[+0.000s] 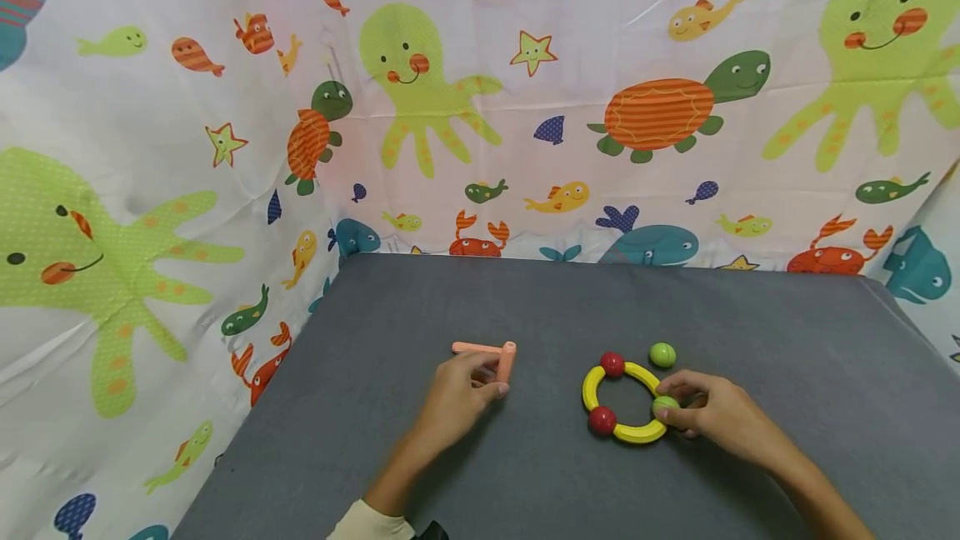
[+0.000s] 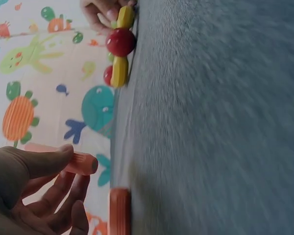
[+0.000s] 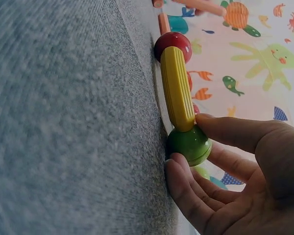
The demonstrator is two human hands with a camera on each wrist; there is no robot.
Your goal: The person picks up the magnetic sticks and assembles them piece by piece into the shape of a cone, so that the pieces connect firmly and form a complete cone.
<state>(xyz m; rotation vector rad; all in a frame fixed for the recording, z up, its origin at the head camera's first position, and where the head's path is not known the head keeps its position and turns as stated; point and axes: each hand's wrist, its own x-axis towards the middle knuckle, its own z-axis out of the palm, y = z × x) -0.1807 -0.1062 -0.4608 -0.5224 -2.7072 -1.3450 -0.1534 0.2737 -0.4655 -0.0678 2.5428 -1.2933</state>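
Observation:
My left hand (image 1: 455, 397) pinches an orange ridged rod (image 2: 81, 163) between thumb and fingers, holding it up off the table. Another orange rod (image 2: 119, 210) lies on the table close by. On the right, a ring of yellow curved bars (image 1: 639, 433) and balls lies flat. Two red balls (image 1: 602, 421) sit on its left side, between the bars. My right hand (image 1: 723, 419) grips the green ball (image 3: 189, 147) at the ring's right side, with thumb and fingers around it. The ball touches the end of a yellow bar (image 3: 177, 88).
A loose green ball (image 1: 662, 355) rests on the table just behind the ring. Grey cloth covers the table (image 1: 525, 298). A white curtain (image 1: 480, 207) printed with sea animals hangs along the back and left side.

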